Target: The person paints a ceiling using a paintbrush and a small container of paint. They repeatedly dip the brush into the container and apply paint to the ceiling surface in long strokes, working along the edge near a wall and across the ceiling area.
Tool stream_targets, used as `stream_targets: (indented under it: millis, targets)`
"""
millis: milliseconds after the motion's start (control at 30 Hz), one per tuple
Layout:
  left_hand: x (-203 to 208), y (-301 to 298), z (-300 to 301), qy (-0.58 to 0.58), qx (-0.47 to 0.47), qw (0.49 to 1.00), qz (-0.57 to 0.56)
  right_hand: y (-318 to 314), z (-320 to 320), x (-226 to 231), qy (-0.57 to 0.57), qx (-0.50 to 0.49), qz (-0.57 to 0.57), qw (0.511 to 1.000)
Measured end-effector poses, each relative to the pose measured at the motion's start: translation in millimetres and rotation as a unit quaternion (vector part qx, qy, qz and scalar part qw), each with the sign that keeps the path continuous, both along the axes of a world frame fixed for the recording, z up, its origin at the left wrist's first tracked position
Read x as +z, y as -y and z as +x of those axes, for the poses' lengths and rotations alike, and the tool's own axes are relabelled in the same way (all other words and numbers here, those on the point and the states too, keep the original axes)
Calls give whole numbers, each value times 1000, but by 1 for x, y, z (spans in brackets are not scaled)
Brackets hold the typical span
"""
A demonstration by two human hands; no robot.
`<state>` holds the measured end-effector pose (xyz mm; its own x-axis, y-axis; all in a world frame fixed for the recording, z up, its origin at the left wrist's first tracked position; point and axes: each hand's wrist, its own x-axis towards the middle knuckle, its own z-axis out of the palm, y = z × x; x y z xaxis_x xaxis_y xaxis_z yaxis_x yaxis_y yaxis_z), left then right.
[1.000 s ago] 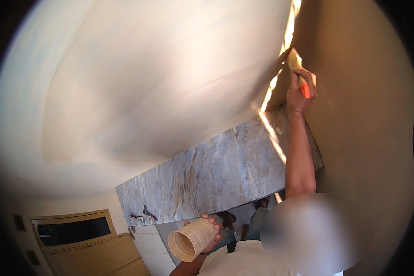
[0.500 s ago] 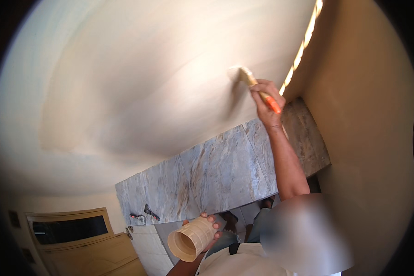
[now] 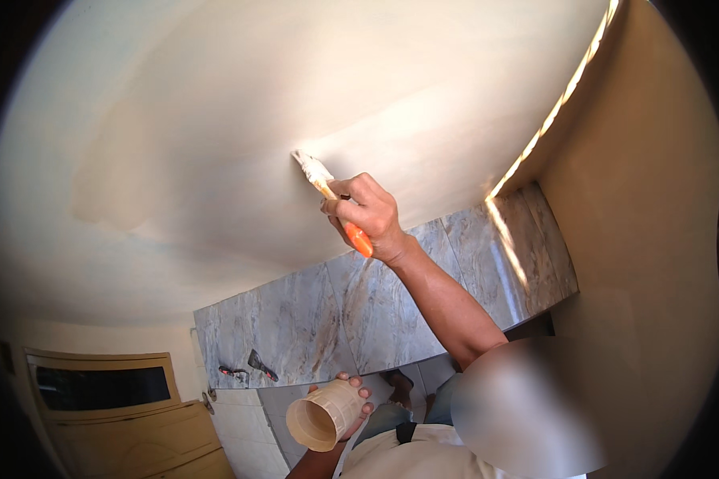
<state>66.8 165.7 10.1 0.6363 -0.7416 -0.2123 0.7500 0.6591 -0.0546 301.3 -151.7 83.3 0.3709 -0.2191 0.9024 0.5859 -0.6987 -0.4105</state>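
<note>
1. Right hand: closed around the handle of a paintbrush, thumb and fingers wrapped about its middle. The orange handle end sticks out below the grip, toward the near side.
2. Paintbrush position: in front of the pale wall, tilted, bristles pointing far and left. The bristles are coated whitish, with their tips at the wall's surface; how firmly they press cannot be told.
3. Left hand: partly open, curved around a beige cup, fingers on its right and far sides, a fingertip showing at its left. The grip appears secure.
4. Cup position: near side, left of the person's body, well apart from the paintbrush. It is tilted, mouth turned near and left. What lies at its bottom cannot be told.
5. Marbled ledge: runs along the foot of the pale wall, left to right. The right forearm passes above it.
6. On the ledge's left end: a scraper with a dark blade, and just left of it a small red-and-black tool, kind unclear.
7. Right side: a tan side wall; a bright strip of light runs near the corner.
8. Near left: a yellowish-brown door with a dark panel.
</note>
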Motion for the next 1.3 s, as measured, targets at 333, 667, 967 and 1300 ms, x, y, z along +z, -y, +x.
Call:
stream_targets:
  millis: [333, 667, 967, 1300]
  targets:
    - [-2, -31, 16, 7, 34, 999, -1, 189, -46, 48, 72, -309, 127, 940]
    - [7, -24, 19, -19, 37, 998, -37, 12, 4, 62, 45, -95, -34, 994]
    - [1, -24, 35, -5, 24, 998, -59, 165, -37, 116, 146, -227, 81, 959]
    - [-9, -49, 38, -3, 14, 999, -33, -10, 9, 128, 90, -40, -103, 990]
